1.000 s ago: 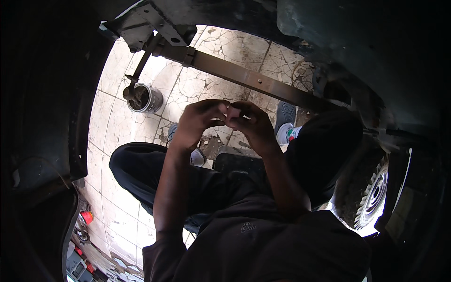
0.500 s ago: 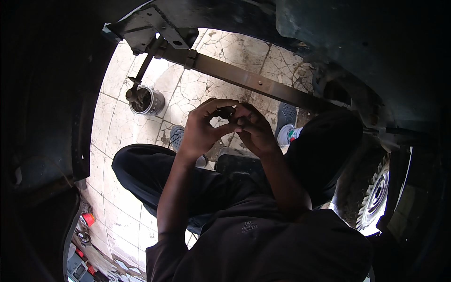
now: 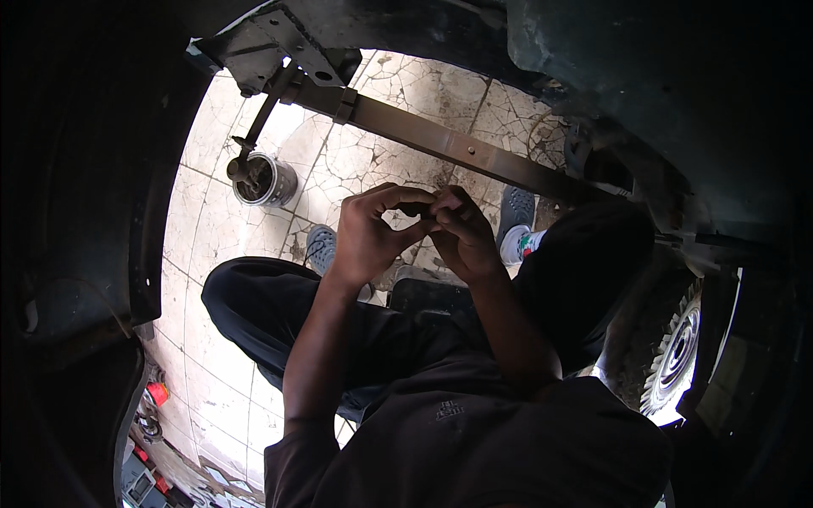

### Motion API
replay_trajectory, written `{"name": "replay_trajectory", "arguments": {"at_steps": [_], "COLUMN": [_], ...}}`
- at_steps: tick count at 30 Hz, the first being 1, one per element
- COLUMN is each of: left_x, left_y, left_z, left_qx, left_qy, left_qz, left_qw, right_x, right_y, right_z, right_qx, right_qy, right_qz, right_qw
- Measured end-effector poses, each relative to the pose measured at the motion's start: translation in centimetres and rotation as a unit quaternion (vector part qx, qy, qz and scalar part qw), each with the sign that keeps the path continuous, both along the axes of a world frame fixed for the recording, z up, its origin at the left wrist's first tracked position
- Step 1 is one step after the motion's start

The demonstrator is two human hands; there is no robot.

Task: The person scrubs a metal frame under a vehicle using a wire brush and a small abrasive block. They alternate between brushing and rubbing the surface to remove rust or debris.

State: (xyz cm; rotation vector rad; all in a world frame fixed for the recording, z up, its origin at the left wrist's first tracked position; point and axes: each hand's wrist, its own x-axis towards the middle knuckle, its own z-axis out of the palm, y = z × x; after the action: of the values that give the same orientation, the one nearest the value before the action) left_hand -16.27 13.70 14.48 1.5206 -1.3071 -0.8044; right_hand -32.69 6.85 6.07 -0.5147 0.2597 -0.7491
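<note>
My left hand (image 3: 366, 233) and my right hand (image 3: 466, 239) meet at the fingertips above my lap. Thumb and fingers of the left are bent into a ring, their tips pressed toward the right hand. The right hand's fingers are curled and pinched together. Something small and dark seems to sit between the fingertips, too hidden by them to name. Beyond the hands, a long flat leaf spring (image 3: 415, 131) slants across, apart from both hands. From its left end a dark rod (image 3: 264, 114) hangs down in front of an open metal can (image 3: 283, 190).
A dark metal bracket (image 3: 296, 42) juts in above the spring's left end. Dark vehicle body panels (image 3: 627, 68) close in around me. A toothed-edged wheel (image 3: 677, 347) stands at the right. Cracked tiles (image 3: 220, 322) cover the floor. Red and grey items (image 3: 140, 478) lie at lower left.
The fingers of both hands have shifted slightly and closed further together, covering more of the small dark thing. The spring, can and wheel look the same.
</note>
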Motion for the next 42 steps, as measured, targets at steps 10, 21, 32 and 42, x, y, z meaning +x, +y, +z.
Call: {"name": "replay_trajectory", "arguments": {"at_steps": [10, 21, 32, 42], "left_x": [-0.6, -1.9, -2.6, -3.5], "left_y": [-0.1, -1.6, -1.2, -1.9], "left_z": [-0.5, -3.4, -5.0, -6.2], "left_qx": [0.020, 0.023, 0.044, -0.022], "left_qy": [0.001, 0.185, 0.314, -0.061], "left_qz": [0.033, 0.012, 0.046, 0.012], "left_qw": [0.999, 0.982, 0.947, 0.998], "right_x": [0.1, -0.1, -0.9, -2.3], "right_y": [0.2, -0.4, -0.6, -3.3], "right_z": [0.4, -0.4, -0.9, -1.8], "right_qx": [-0.085, 0.008, -0.032, -0.089], "right_qy": [0.156, 0.005, 0.045, 0.335], "right_qz": [-0.086, -0.100, -0.110, -0.215], "right_qw": [0.980, 0.995, 0.992, 0.913]}}
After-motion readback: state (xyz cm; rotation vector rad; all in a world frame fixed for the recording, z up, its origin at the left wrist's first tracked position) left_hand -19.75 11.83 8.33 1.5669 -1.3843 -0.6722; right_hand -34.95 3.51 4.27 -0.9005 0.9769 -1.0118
